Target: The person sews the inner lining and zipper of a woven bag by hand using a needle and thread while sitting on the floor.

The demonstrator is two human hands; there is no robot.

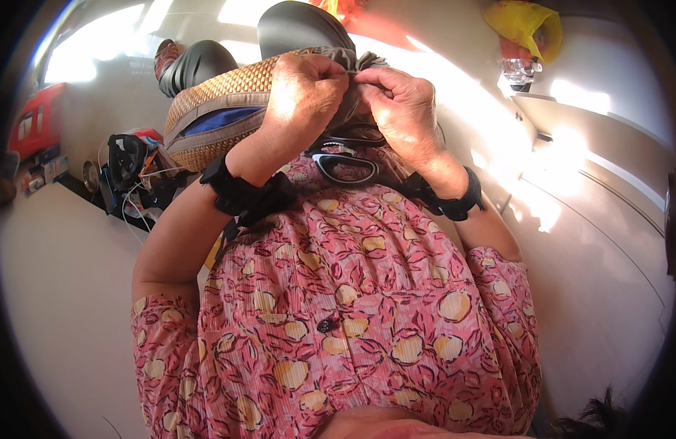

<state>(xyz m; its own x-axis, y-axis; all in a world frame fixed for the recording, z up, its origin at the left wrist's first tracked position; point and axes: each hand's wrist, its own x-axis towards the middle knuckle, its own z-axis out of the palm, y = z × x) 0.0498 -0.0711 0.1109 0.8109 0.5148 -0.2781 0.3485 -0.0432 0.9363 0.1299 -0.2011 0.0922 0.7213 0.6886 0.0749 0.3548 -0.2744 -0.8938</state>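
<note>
Across my lap lies a woven straw bag (224,91) with grey cloth trim and a blue lining (224,121) showing through a long opening in its side. At the bag's right end, grey cloth (346,60) is gathered up. My left hand (305,91) is closed in a pinch on this cloth. Close beside it, my right hand (403,110) also pinches the cloth, with fingers curled. Whether a small thing such as a thread or needle is between the fingertips cannot be made out. Just below the hands rest two black-and-white looped handles (345,168), like those of scissors.
On the floor at left lies a heap of cables and dark items (129,164), near a red plastic case (38,121). A yellow bag (524,29) stands at the far right by a pale ledge (594,135). Black bands (239,186) circle my wrists. Strong sunlight glares behind my hands.
</note>
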